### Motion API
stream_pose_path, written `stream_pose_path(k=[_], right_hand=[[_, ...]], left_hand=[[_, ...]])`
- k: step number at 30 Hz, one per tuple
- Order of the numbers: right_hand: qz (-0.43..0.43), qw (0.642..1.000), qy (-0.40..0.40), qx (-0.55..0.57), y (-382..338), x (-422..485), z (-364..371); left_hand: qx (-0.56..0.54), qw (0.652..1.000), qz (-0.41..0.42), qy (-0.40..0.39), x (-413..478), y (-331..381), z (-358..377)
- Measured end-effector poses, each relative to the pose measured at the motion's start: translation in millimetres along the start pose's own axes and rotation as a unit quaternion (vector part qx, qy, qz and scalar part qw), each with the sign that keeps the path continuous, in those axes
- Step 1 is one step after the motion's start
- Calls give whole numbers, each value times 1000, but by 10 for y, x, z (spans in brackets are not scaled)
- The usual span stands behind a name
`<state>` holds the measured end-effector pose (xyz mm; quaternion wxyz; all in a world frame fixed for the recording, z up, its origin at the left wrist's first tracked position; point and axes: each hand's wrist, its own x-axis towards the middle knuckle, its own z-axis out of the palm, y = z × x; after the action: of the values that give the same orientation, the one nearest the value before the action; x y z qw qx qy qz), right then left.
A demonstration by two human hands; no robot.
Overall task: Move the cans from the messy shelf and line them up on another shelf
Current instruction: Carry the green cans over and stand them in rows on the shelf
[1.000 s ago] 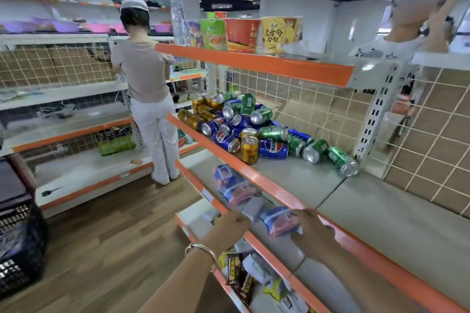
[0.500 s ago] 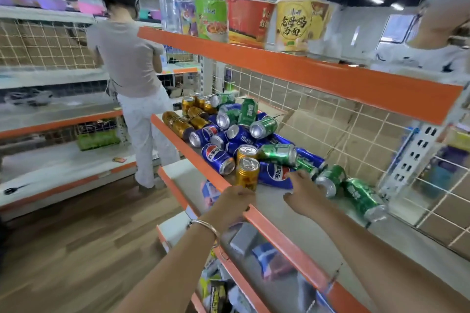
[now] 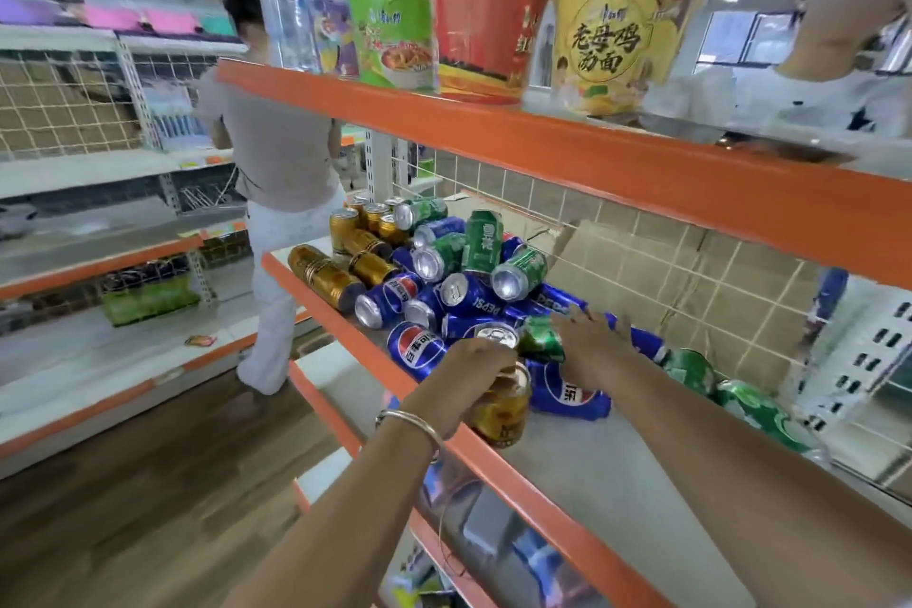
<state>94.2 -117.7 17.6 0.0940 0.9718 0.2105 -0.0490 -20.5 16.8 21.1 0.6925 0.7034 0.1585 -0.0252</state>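
Gripping glossy gold can (image 3: pixel 504 412) in left hand (image 3: pixel 469 380)

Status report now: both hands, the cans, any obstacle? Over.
Left hand grips gold can. Right hand on green can, grip unclear. Loose can pile close behind.

Both arms outstretched: left hand (image 3: pixel 469 383) with fingers curled around a gold can (image 3: pixel 504 416), right hand (image 3: pixel 594 348) flat, fingers straight.
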Motion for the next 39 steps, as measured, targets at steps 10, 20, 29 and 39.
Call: stream_pose_path(k=[10, 20, 29, 39], right_hand=[[89, 995, -45, 0, -43, 360, -5], [159, 879, 48, 446, 310, 107, -104], [84, 786, -50, 610, 236, -45, -257], [157, 970, -76, 169, 631, 540, 382]], left_hand=[[-87, 993, -67, -37, 462, 120, -65], [-124, 982, -102, -99, 798, 293, 68], [-248, 949, -117, -153, 968, 400, 187], [-180, 975, -81, -98, 1073, 329, -33]])
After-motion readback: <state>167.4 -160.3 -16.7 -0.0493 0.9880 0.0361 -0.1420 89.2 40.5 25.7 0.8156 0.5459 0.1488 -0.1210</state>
